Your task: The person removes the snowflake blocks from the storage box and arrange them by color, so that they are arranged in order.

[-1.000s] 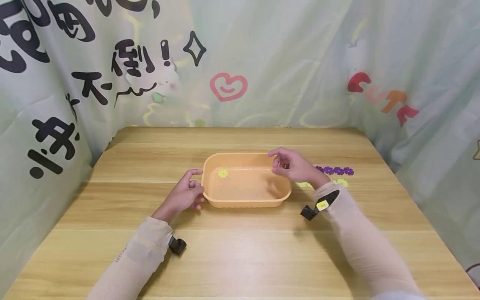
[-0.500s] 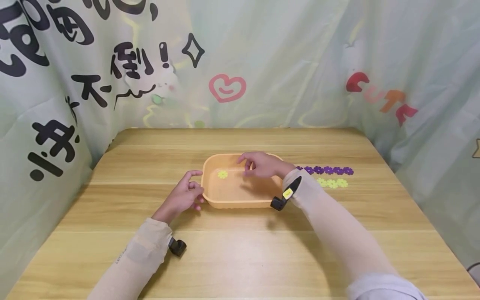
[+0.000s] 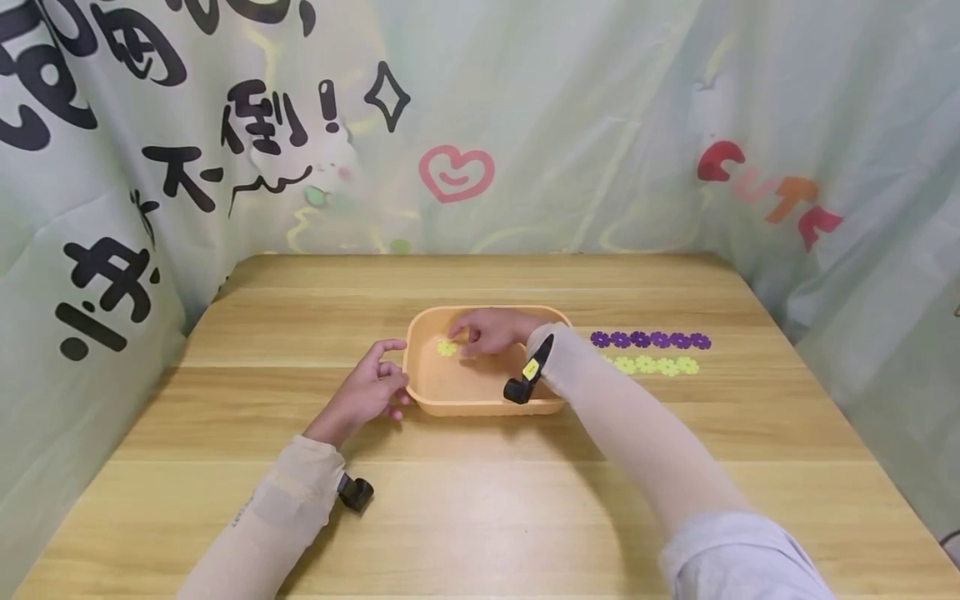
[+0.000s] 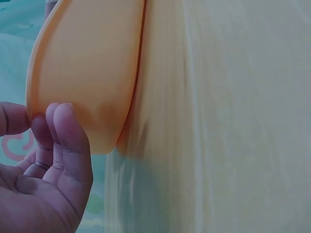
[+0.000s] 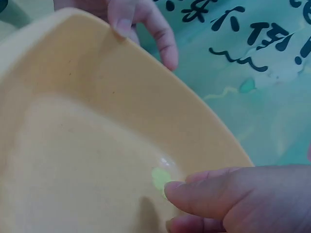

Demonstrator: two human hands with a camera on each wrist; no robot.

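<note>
An orange plastic basin (image 3: 487,407) stands on the table. One yellow flower-shaped piece (image 3: 446,347) lies inside it, towards the left end. My left hand (image 3: 365,387) touches the basin's left end from outside with its fingertips, loosely bent; the left wrist view shows the fingers (image 4: 73,128) against the outer wall. Reaching over the right side, my right hand (image 3: 491,330) is inside the basin, thumb and index finger apart beside the yellow piece. In the right wrist view the thumb (image 5: 194,196) hides part of that flower (image 5: 161,179); contact cannot be told.
To the right of the basin lie a row of several purple flower pieces (image 3: 650,340) and a row of yellow ones (image 3: 656,365), partly behind the right sleeve. A printed curtain (image 3: 570,125) hangs around the wooden table (image 3: 450,508).
My right hand has moved left across the basin, from its right end to the yellow flower piece. More of both rows now shows. The left hand has stayed at the left end.
</note>
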